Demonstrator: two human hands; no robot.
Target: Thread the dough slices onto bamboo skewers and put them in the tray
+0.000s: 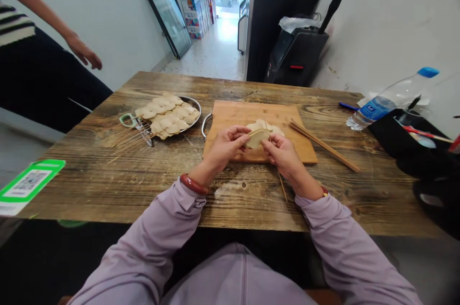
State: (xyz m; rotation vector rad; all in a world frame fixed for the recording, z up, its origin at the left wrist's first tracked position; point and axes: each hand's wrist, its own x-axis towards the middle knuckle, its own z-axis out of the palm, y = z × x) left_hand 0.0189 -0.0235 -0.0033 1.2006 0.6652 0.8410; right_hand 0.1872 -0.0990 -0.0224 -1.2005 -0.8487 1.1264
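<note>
My left hand (227, 146) is closed on a pale flat food slice (256, 138), pinching it over the near edge of a wooden cutting board (235, 114). My right hand (281, 152) is closed round a thin bamboo skewer (282, 185), whose end pokes out below the wrist and whose tip meets the slice. A few more slices (275, 129) lie on the board just behind my fingers. A bundle of bare skewers (321, 145) rests across the board's right corner.
A metal tray (194, 103) of skewered slices sits to the left on the wooden table (108, 175), with a green-handled tool (128, 120). A water bottle (390, 99) and dark bag (413, 142) stand right. Another person's hand (83, 51) hangs at far left. A green card (27, 184) lies by the left edge.
</note>
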